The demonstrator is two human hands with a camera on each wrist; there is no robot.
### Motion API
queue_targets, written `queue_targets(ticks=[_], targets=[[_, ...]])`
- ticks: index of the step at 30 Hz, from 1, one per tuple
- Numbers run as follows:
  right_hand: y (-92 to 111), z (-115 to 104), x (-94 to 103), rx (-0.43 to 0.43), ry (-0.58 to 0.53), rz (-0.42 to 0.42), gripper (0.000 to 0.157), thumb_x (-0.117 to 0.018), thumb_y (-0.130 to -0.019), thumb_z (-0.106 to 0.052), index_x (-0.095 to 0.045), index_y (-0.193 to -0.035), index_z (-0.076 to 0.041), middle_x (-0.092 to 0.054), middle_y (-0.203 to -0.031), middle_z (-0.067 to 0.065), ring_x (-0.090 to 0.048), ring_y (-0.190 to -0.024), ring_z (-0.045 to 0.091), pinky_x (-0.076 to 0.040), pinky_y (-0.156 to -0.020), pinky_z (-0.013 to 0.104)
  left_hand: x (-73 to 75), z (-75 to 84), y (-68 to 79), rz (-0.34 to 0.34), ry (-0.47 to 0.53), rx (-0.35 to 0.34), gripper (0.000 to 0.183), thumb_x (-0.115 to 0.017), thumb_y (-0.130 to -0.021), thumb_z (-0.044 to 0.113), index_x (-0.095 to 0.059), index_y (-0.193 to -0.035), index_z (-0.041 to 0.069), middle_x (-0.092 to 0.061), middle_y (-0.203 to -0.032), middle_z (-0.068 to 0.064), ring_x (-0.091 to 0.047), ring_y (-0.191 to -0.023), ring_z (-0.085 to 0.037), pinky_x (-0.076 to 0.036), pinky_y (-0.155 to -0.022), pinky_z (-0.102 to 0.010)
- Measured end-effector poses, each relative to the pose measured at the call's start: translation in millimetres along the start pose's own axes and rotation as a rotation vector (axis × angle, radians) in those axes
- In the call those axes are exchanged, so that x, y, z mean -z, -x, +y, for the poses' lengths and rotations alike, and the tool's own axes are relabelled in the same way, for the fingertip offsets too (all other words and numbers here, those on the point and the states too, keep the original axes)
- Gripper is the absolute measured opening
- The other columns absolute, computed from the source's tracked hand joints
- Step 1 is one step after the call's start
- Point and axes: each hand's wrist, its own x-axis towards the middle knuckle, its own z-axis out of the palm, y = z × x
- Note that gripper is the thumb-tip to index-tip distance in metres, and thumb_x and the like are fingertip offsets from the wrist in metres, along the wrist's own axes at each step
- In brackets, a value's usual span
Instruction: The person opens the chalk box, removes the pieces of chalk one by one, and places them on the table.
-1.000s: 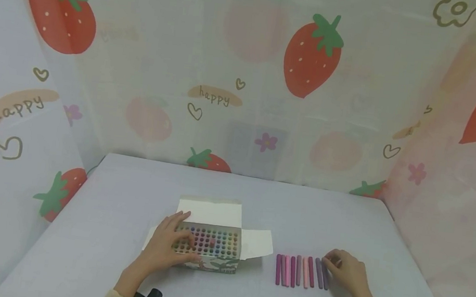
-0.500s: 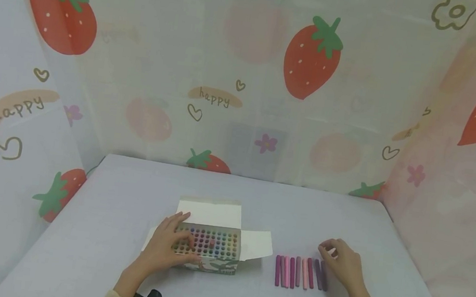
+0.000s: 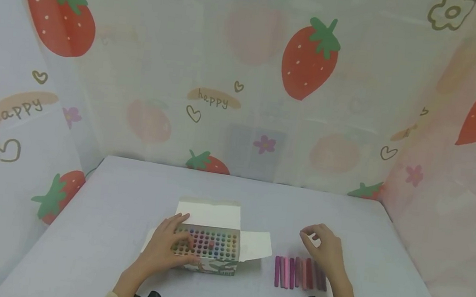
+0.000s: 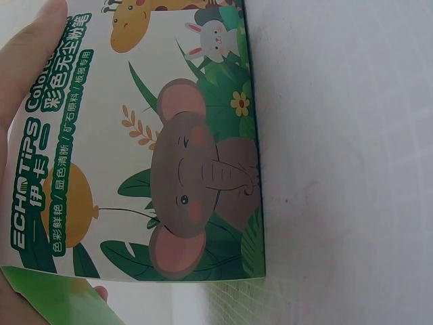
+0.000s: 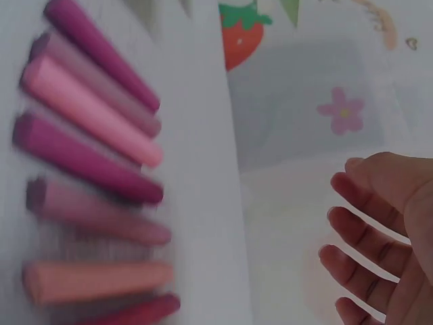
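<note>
A chalk box (image 3: 221, 267) printed with animals stands on the table with its flaps folded out. Inside, ends of colored chalk form rows, and one reddish stick (image 3: 211, 246) pokes up. My left hand (image 3: 162, 251) grips the box's left end, its thumb against the printed front; the left wrist view shows that printed face (image 4: 186, 172) close up. To the right, several pink, purple and reddish chalk sticks (image 3: 287, 273) lie side by side in a row. Above the row's right part hovers my right hand (image 3: 326, 250), fingers loosely bent, with nothing in them in the right wrist view.
White cloth covers the table (image 3: 137, 191). The box's side flap (image 3: 256, 245) reaches toward the chalk row, and its lid (image 3: 209, 214) leans back. A strawberry-printed curtain (image 3: 250, 72) stands behind and along both sides.
My right hand has left the right end of the chalk row, rising and moving left over the sticks. The left hand stays on the box.
</note>
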Motion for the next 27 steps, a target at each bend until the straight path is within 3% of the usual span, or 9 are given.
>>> queue_targets(ticks=[18, 27], targets=[[-22, -57, -22.1, 0.127, -0.107, 0.027, 0.007, -0.073, -0.079, -0.015, -0.069, -0.085, -0.014, -0.066, -0.082, -0.001, -0.060, -0.073, 0.015, -0.045, -0.065, 0.031, -0.3, -0.7, 0.9, 0.009, 0.007, -0.007, 0.039, -0.068, -0.058, 0.070, -0.058, -0.071, 0.035, -0.036, -0.146, -0.005, -0.024, -0.137, -0.033, -0.023, -0.106, -0.063], [-31, -78, -27.7, 0.120, -0.156, 0.005, 0.004, -0.070, -0.082, -0.017, -0.069, -0.085, -0.015, -0.065, -0.082, -0.004, -0.060, -0.076, 0.017, -0.044, -0.071, 0.033, 0.8, 1.0, 0.0, -0.006, 0.010, 0.012, 0.038, -0.069, -0.059, 0.069, -0.058, -0.072, 0.035, -0.035, -0.147, -0.004, -0.023, -0.138, -0.033, -0.022, -0.107, -0.062]])
